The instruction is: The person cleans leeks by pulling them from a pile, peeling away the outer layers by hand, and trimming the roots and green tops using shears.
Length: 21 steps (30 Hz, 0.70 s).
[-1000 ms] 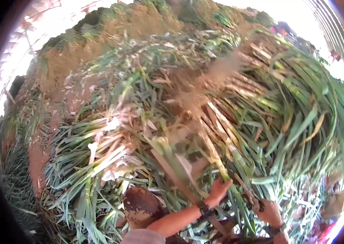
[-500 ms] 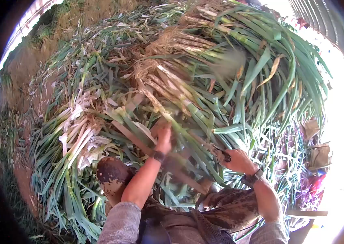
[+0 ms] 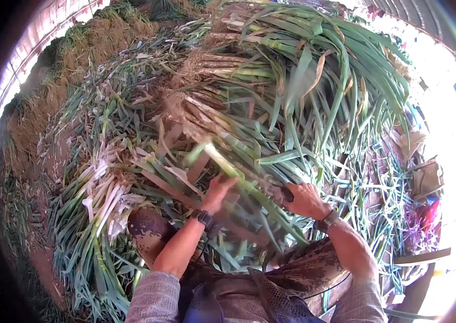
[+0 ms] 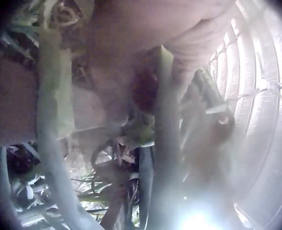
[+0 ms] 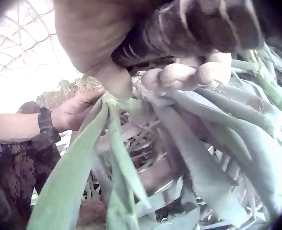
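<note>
In the head view my left hand grips a leek by its stalk. Its pale, smooth end points up and away, and its green leaves fan down toward my right hand. That hand holds a knife by its dark, ridged handle, fingers curled round it, beside the leaves; the blade is blurred in the head view. Just beyond my hands lies a bundle of unpeeled leeks with brown, rooty ends. The left wrist view shows stalks close under the left hand, blurred.
To the left, peeled leeks lie piled with their white ends together. A large heap of leafy leeks spreads at the back right. Cut leaves litter the ground at right, near a cardboard piece. My knee is beside the left forearm.
The head view has tilted down and shifted. The leek in my left hand now shows a pale, smooth end, where a brownish stalk was seen before. The knife stays in my right hand.
</note>
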Available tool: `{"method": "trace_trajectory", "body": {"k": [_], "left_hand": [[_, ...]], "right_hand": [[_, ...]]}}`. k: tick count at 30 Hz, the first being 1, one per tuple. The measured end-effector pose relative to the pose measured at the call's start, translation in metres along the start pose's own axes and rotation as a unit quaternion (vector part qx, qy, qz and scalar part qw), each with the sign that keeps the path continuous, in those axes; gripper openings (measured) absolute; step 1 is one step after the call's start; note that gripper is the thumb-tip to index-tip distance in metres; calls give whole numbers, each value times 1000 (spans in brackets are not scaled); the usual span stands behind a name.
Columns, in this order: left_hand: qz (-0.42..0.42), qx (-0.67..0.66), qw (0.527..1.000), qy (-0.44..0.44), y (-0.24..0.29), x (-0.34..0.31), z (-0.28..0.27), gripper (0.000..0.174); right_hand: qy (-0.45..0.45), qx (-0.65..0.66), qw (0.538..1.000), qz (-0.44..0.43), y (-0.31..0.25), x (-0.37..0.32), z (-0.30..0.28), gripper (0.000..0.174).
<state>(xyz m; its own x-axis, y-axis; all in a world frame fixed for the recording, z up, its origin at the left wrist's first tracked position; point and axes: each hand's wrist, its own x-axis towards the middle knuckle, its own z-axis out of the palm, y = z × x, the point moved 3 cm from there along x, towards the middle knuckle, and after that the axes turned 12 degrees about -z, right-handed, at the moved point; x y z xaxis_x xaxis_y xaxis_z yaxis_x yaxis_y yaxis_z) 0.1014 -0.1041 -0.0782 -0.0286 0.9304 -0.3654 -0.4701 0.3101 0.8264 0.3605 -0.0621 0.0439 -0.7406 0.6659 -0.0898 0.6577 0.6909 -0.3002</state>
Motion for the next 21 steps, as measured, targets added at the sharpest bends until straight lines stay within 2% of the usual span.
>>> {"method": "trace_trajectory", "body": {"k": [1, 3, 6, 7, 8, 10, 12, 13, 14, 15, 16, 19, 21], "left_hand": [[1, 3, 1000, 1, 1, -4, 1, 43], [-109, 14, 994, -17, -6, -12, 2, 36], [-115, 5, 993, -28, -15, -22, 6, 29], [-52, 0, 997, -56, -21, -16, 3, 26], [-55, 1, 997, -55, -22, -15, 0, 26], [-162, -45, 986, 25, -27, -7, -13, 25], [-163, -7, 985, 57, -45, 18, -39, 26], [-94, 110, 980, 137, -71, 54, -81, 26], [-22, 222, 951, 215, -82, 71, -104, 27], [-115, 78, 970, 198, -19, 14, -53, 27], [-93, 44, 965, 242, -16, 20, -63, 27], [-69, 11, 974, 214, -7, 32, -72, 37], [-84, -131, 971, 180, -12, 43, -73, 29]], "right_hand": [[1, -7, 1000, -21, -2, -3, 1, 35], [-3, -9, 999, -31, -5, -5, 3, 38], [11, -40, 998, -44, -2, -8, 4, 40], [-18, -19, 999, -34, 0, -8, 6, 41], [-19, -16, 999, -33, 2, -10, 10, 41], [-62, -9, 997, -49, 7, -13, 20, 33], [-70, 8, 997, -32, 5, -14, 20, 29], [-74, -1, 997, -28, 6, -16, 21, 29], [-78, -10, 997, -25, 8, -17, 22, 28], [-78, -10, 997, -27, 8, -18, 23, 28], [-79, -18, 996, -27, 8, -19, 24, 28], [-74, -15, 997, -35, 10, -18, 27, 27], [-67, -2, 997, -40, 11, -15, 28, 27]]}}
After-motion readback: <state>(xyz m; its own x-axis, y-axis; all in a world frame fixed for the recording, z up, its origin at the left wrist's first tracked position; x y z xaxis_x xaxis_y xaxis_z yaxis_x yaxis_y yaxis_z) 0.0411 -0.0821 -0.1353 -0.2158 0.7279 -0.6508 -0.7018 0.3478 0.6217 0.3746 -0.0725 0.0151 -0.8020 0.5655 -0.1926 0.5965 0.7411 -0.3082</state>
